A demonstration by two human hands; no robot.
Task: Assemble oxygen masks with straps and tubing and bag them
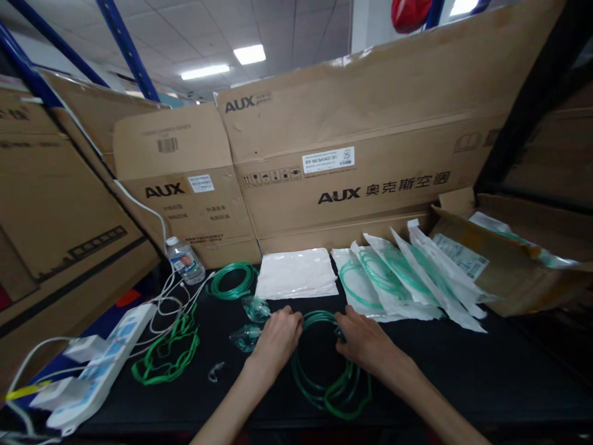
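A coil of clear green tubing [319, 402] lies on the black table in front of me, with a green elastic strap [349, 411] at its lower right. My left hand [280, 334] is closed on the upper left of the coil. At its upper right, my right hand [364, 343] pinches the tubing, and a small dark fitting shows beneath the fingers. Two clear green-tinted masks [245, 338] lie just left of my left hand. Behind them sits another coil of green tubing [231, 281].
White plastic bags [296, 275] lie flat behind my hands. Several packed tubing sets [384, 278] lean right, beside an open carton [523, 272]. Leftward are green straps [167, 352], a power strip [104, 371], cables and a water bottle [185, 261]. Cardboard [393, 142] walls the back.
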